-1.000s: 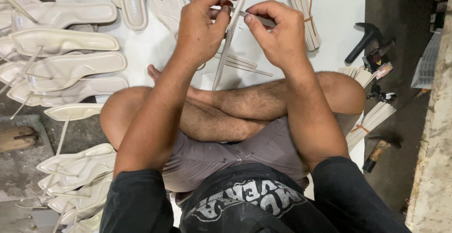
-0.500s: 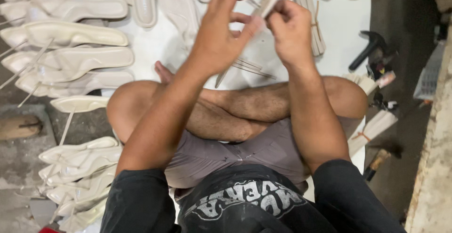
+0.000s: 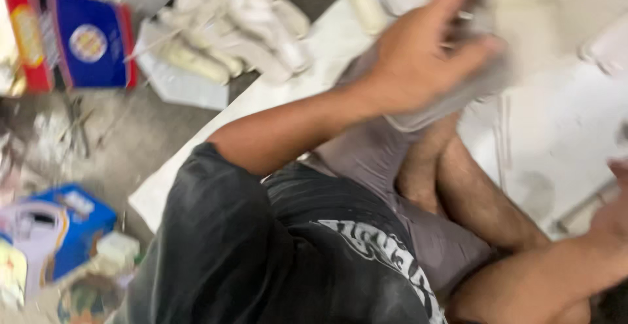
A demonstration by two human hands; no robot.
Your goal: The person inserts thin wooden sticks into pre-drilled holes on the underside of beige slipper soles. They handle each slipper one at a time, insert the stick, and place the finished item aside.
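Two hands in view, one only partly. Head camera is tilted and the frame is motion-blurred; detail is poor throughout.

Left hand [image 3: 425, 55]: raised at top centre, thumb out toward the right, fingers reaching up to the top edge. It rests against a pale, cream-coloured piece [image 3: 530, 19] that looks like a sandal sole, but blur hides the outline. Whether the fingers pinch it or lie flat on it: cannot tell.

Right hand [image 3: 618, 199]: only a sliver shows at the right edge, forearm coming up from the bottom right corner. Fingers are cut off by the frame; its state cannot be told, nor whether it holds anything.

Position of the piece: top right, over the white sheet [image 3: 556, 141], above the crossed bare legs [image 3: 458, 186] of the seated person, who wears a black shirt and grey shorts.

Surroundings: a heap of pale sandal pieces [image 3: 229, 29] lies at top left, partly on the sheet's far edge, well apart from the left hand. A red-and-blue carton [image 3: 72, 42] stands at the upper left on the concrete floor [image 3: 131, 141]; a blue box [image 3: 65, 232] lies at lower left among scraps.

Progress, as a judgement only: one piece is in hand and being worked. The heap suggests many pieces, but finished cannot be told from unfinished here, so the share left cannot be read.
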